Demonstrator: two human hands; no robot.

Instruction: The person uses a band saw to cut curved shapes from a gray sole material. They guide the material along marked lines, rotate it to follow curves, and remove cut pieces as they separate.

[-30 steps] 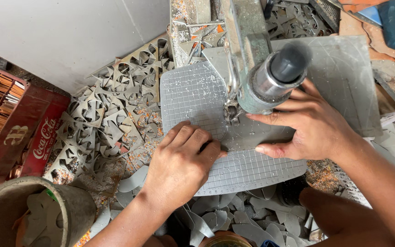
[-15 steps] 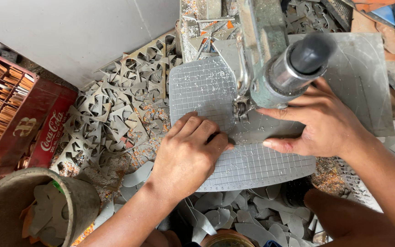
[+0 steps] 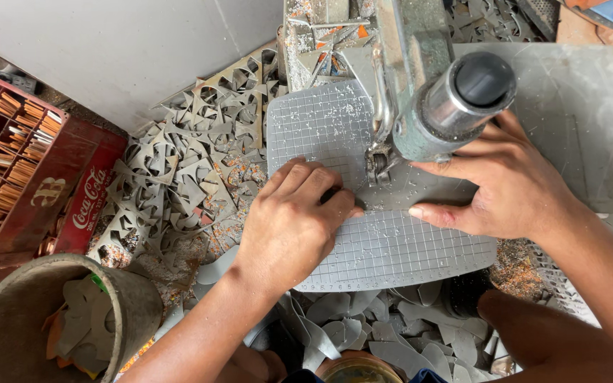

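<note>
Grey sheet [image 3: 391, 248] lies flat under both pressing hands [image 3: 294, 220], beneath the saw [image 3: 455, 99].

Place: small cutting workshop
Machine: metal saw head [image 3: 434, 106] over a gridded grey table [image 3: 391, 248]
Waste: grey offcuts [image 3: 179, 184] heaped beside it, scraps in a bucket [image 3: 58, 326]
Storage: red crate [image 3: 30, 177]

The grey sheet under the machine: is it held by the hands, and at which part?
Both hands press the grey sheet flat rather than grip it. The left hand lies on its left middle, and the right hand on its right part, beside the cutting machine.
</note>
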